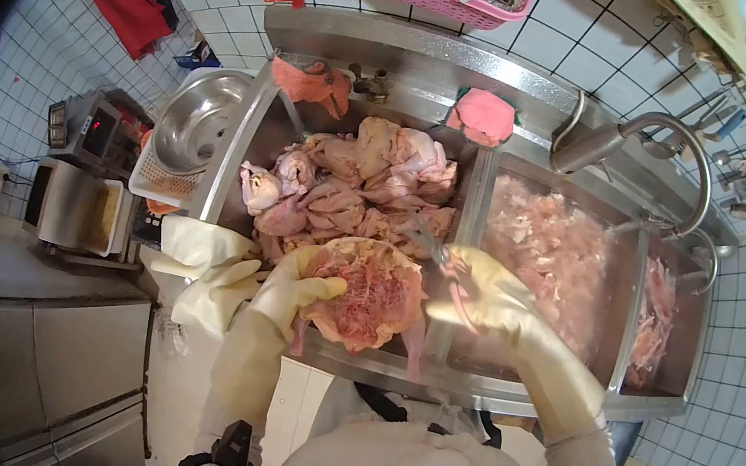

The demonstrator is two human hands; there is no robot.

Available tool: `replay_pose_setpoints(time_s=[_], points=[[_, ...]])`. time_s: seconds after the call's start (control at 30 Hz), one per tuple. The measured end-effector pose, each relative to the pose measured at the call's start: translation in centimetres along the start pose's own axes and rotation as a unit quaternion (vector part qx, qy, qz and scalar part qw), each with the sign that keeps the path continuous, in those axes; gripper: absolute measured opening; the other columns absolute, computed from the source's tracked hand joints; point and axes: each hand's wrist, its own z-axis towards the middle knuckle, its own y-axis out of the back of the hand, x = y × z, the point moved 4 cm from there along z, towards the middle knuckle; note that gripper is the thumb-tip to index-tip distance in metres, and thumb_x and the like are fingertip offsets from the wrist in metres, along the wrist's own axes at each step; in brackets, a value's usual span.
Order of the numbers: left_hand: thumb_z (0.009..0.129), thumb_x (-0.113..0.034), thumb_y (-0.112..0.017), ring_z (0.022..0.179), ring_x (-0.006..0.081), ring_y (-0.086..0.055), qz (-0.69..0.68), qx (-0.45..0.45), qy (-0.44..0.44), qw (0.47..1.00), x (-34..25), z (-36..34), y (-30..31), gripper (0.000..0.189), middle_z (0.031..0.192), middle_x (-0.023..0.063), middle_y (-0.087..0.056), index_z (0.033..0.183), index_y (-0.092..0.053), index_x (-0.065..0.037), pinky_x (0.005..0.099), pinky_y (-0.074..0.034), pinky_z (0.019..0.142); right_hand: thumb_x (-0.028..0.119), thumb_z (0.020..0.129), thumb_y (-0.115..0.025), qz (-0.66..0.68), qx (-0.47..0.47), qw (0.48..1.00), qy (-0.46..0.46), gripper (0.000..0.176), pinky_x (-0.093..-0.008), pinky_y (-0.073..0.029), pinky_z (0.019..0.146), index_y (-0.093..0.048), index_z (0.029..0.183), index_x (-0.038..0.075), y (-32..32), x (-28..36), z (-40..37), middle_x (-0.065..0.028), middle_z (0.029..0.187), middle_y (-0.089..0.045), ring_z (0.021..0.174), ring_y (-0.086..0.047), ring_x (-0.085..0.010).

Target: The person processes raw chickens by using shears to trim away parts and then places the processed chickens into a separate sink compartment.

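My left hand (295,287), in a cream rubber glove, is closed on the left edge of a raw chicken (369,292). The bird is spread open with its reddish inside facing up, its legs hanging at the sink's front edge. My right hand (489,294), gloved alike, grips scissors (458,294) with pinkish-red handles. Their metal blades point up and left, just above the chicken's upper right side. Behind them, several whole plucked chickens (358,173) are heaped in the left basin.
The middle basin holds pale meat pieces (550,245) in cloudy water; more meat strips (652,318) lie in the right basin. A curved faucet (637,142) reaches over them. Spare rubber gloves (208,271) hang at the left edge, near a steel bowl (203,121). A pink cloth (484,117) rests behind.
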Motion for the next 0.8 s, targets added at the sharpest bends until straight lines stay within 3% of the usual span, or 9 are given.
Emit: replay_pose_setpoints(time_s=[0.27, 0.3, 0.33, 0.37, 0.4, 0.43, 0.57, 0.67, 0.8], points=[[0.08, 0.012, -0.064, 0.105, 0.0184, -0.064, 0.1, 0.071, -0.007, 0.992, -2.6, -0.5, 0.8, 0.053, 0.12, 0.0105, -0.066, 0.132, -0.054, 0.005, 0.0298, -0.052, 0.09, 0.023, 0.079, -0.079, -0.252, -0.034, 0.955, 0.155, 0.032, -0.033, -0.05, 0.082, -0.064, 0.105, 0.012, 1.0, 0.9, -1.4, -0.0028, 0.091, -0.062, 0.093, -0.061, -0.0195], [0.08, 0.01, -0.065, 0.105, 0.0185, -0.065, 0.121, 0.124, -0.008, 0.985, -3.0, -0.5, 0.7, 0.052, 0.12, 0.0113, -0.066, 0.131, -0.054, 0.005, 0.0306, -0.052, 0.09, 0.021, 0.079, -0.078, 0.075, 0.035, 0.996, -0.042, 0.033, -0.0352, -0.051, 0.083, -0.064, 0.108, 0.013, 0.9, -1.0, -0.4, -0.004, 0.092, -0.064, 0.094, -0.062, -0.0226], [0.081, 0.008, -0.065, 0.104, 0.0186, -0.065, 0.142, 0.178, -0.01, 0.974, -3.2, -0.5, 0.6, 0.052, 0.12, 0.0122, -0.065, 0.131, -0.054, 0.005, 0.0314, -0.053, 0.09, 0.02, 0.079, -0.078, 0.391, 0.099, 0.886, -0.231, 0.034, -0.0374, -0.051, 0.085, -0.064, 0.11, 0.014, -0.1, -2.2, -0.4, -0.0052, 0.092, -0.066, 0.095, -0.064, -0.0256], [0.081, 0.008, -0.065, 0.104, 0.0186, -0.065, 0.144, 0.179, -0.008, 0.973, -3.4, -0.4, 0.8, 0.052, 0.12, 0.0122, -0.065, 0.131, -0.054, 0.005, 0.0314, -0.053, 0.09, 0.02, 0.079, -0.078, 0.393, 0.098, 0.885, -0.231, 0.034, -0.0374, -0.051, 0.085, -0.064, 0.11, 0.014, 0.4, -2.2, -0.6, -0.0052, 0.092, -0.066, 0.095, -0.064, -0.0256], [0.08, 0.005, -0.066, 0.105, 0.0191, -0.065, 0.14, 0.21, -0.017, 0.968, -3.6, -0.3, 0.9, 0.053, 0.119, 0.0127, -0.066, 0.131, -0.053, 0.005, 0.0323, -0.053, 0.09, 0.019, 0.08, -0.077, 0.048, 0.113, 0.991, -0.05, 0.034, -0.0385, -0.051, 0.087, -0.064, 0.111, 0.015, 1.5, 0.1, -0.8, -0.0053, 0.098, -0.067, 0.097, -0.065, -0.0269], [0.08, 0.001, -0.068, 0.105, 0.0196, -0.065, 0.135, 0.239, -0.027, 0.961, -3.6, -0.3, 1.0, 0.054, 0.118, 0.0131, -0.066, 0.131, -0.053, 0.005, 0.0331, -0.054, 0.09, 0.018, 0.08, -0.076, -0.305, 0.111, 0.936, 0.139, 0.035, -0.0396, -0.052, 0.089, -0.064, 0.113, 0.017, 1.5, 2.0, -1.2, -0.0055, 0.103, -0.069, 0.098, -0.065, -0.0281], [0.078, -0.007, -0.071, 0.105, 0.0207, -0.065, 0.036, 0.248, 0.01, 0.968, -0.8, 0.4, 2.5, 0.059, 0.117, 0.0132, -0.066, 0.133, -0.052, 0.005, 0.0341, -0.055, 0.09, 0.016, 0.083, -0.076, -0.286, 0.064, 0.947, 0.13, 0.036, -0.0358, -0.054, 0.089, -0.066, 0.118, 0.017, 1.1, 1.5, -1.8, -0.0037, 0.111, -0.07, 0.1, -0.067, -0.0201], [0.078, -0.01, -0.073, 0.105, 0.0207, -0.066, -0.12, 0.232, -0.011, 0.965, 1.1, 0.0, 1.1, 0.062, 0.118, 0.0125, -0.066, 0.134, -0.051, 0.004, 0.0339, -0.054, 0.091, 0.015, 0.082, -0.082, 0.185, 0.033, 0.982, 0.0, 0.032, -0.023, -0.051, 0.079, -0.068, 0.109, 0.005, -2.9, -6.2, -0.4, 0.002, 0.097, -0.068, 0.087, -0.061, -0.009], [0.079, -0.01, -0.073, 0.102, 0.0204, -0.067, -0.117, 0.137, -0.051, 0.982, 1.1, -0.5, -0.7, 0.057, 0.12, 0.0114, -0.065, 0.131, -0.054, 0.002, 0.0331, -0.056, 0.086, 0.02, 0.085, -0.08, 0.218, -0.046, 0.972, -0.076, 0.028, -0.023, -0.047, 0.073, -0.07, 0.107, 0.005, -3.0, -2.6, -0.2, 0.0051, 0.087, -0.064, 0.079, -0.054, -0.0048]])
